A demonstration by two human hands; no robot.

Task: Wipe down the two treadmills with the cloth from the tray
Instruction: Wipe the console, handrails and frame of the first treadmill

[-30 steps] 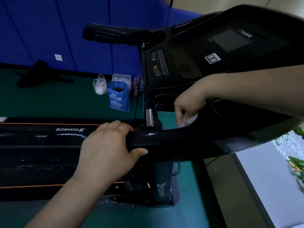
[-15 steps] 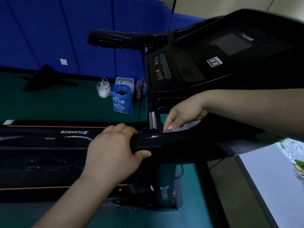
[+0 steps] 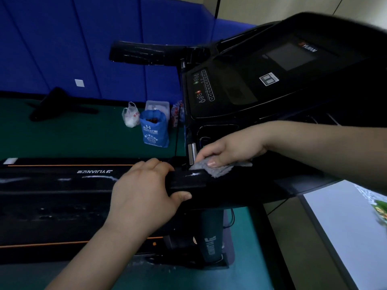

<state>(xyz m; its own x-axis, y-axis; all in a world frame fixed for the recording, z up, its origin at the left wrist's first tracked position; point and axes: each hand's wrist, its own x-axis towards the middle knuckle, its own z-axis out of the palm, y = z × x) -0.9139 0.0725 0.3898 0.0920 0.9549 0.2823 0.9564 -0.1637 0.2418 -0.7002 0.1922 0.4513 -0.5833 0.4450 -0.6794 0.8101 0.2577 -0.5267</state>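
On the near handrail point(image 3: 209, 183) of the black treadmill point(image 3: 282, 84), both our hands are at work. Our left hand point(image 3: 144, 197) wraps the end of the rail, fingers curled over the top and the thumb pressed along the near side, so it is closed around the rail itself. Our right hand point(image 3: 230, 149) comes in from the right, its forearm crossing in front of the console, and presses the grey cloth point(image 3: 217, 167) flat onto the top of the same rail with bent fingertips; the cloth is pinned under the fingers and spreads out a little past them toward us and to the right. The two hands are near each other but apart, with a short stretch of glossy rail between them that shows a pale streak.

Above the right hand, the console slopes up and away, with a column of small buttons point(image 3: 204, 86) on its left and a dark screen point(image 3: 291, 56) higher up. The far handrail point(image 3: 146, 52) juts to the left against the blue padded wall point(image 3: 62, 42).

Left of us, below the rail, the running deck point(image 3: 52, 193) lies flat, edged in orange lines and carrying white lettering. Beyond it, on the green floor point(image 3: 73, 137), a blue bag point(image 3: 154, 128) stands beside a white plastic bag point(image 3: 130, 116), with a clear box point(image 3: 157, 105) just behind them.
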